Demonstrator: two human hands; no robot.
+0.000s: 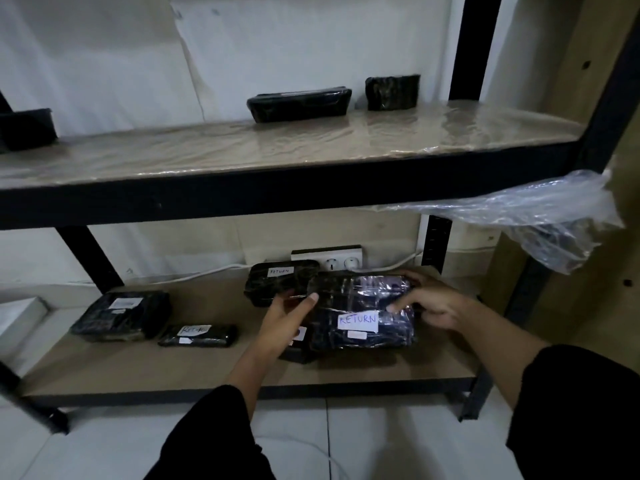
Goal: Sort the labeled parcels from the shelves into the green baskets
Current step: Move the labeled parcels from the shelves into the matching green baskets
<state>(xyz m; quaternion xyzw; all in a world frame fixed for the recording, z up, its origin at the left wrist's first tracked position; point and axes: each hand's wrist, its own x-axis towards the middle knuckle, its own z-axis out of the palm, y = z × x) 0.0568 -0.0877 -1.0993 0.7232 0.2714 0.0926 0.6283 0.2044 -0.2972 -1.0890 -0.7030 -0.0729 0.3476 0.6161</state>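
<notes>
Both hands hold a black parcel (360, 313) labelled RETURN over the lower shelf (194, 368): left hand (289, 315) gripping its left edge, right hand (427, 303) its right

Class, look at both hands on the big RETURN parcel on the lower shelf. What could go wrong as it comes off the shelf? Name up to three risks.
1. The large parcel is wrapped in glossy film; the left hand and right hand grip only its ends, so it might slip.
2. It seems to rest on a smaller parcel, which could get dragged off the lower shelf.
3. Lifting it high could knock the upper shelf's edge.
</notes>
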